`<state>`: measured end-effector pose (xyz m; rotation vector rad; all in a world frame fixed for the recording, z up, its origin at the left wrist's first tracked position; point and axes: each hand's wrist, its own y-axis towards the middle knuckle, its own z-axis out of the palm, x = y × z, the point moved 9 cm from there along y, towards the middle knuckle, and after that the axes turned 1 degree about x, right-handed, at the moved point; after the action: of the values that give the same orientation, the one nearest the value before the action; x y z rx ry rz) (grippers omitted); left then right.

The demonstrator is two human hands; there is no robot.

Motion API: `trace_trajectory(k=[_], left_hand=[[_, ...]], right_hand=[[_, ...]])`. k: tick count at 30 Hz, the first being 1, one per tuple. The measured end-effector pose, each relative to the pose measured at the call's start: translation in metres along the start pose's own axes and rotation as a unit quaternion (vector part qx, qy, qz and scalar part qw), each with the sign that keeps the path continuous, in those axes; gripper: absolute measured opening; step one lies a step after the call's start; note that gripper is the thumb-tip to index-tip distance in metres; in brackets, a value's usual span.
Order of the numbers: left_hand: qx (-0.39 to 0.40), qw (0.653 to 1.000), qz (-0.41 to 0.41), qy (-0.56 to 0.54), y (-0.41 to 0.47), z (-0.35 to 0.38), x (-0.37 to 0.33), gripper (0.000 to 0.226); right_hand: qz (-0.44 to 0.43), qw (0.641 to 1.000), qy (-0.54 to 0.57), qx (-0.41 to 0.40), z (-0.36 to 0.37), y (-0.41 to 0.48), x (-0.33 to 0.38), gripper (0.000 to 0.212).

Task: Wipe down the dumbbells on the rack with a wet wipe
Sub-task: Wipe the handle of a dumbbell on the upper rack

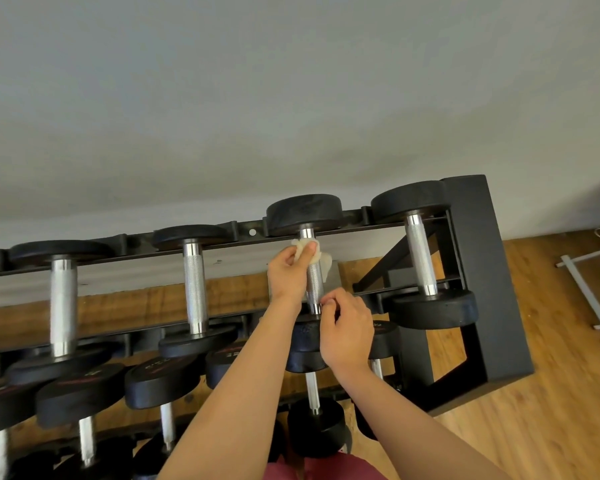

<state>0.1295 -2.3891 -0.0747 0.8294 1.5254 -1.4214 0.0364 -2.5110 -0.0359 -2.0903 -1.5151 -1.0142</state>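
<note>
The dumbbell (pixel 303 216) lies on the rack's (pixel 482 244) top tier, second from the right end. Its long axis runs front to back, with one head on each rail. It is heavy and rigid, and its knurled steel handle (pixel 314 287) gives a firm hold. The left hand (pixel 286 271) grips the soft, limp wet wipe (pixel 323 263) around the handle's far end. The right hand (pixel 349 332), fingers curled, pinches the near end.

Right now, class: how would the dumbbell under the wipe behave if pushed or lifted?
The dumbbell looks heavy for its size: thick black heads, steel handle. Round heads would likely roll, though the rack seems to cradle it. Knurled handle probably grips well.
</note>
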Motion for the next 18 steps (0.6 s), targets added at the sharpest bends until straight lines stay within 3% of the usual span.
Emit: trace_trajectory(k=[6,12,18], left_hand=[[-0.109,0.994,0.012,-0.024,-0.006,-0.013,0.003,0.024],[-0.025,1.0,0.009,-0.011,-0.002,0.001,-0.004,0.013],[-0.118,0.992,0.052,-0.008,-0.003,-0.019,-0.003,0.026]], right_hand=[[-0.003,1.0,-0.004,-0.001,-0.001,0.0,0.001,0.033],[-0.003,1.0,-0.004,0.005,0.001,0.0,0.0,0.035],[-0.004,1.0,0.0,0.003,0.0,0.001,0.0,0.035]])
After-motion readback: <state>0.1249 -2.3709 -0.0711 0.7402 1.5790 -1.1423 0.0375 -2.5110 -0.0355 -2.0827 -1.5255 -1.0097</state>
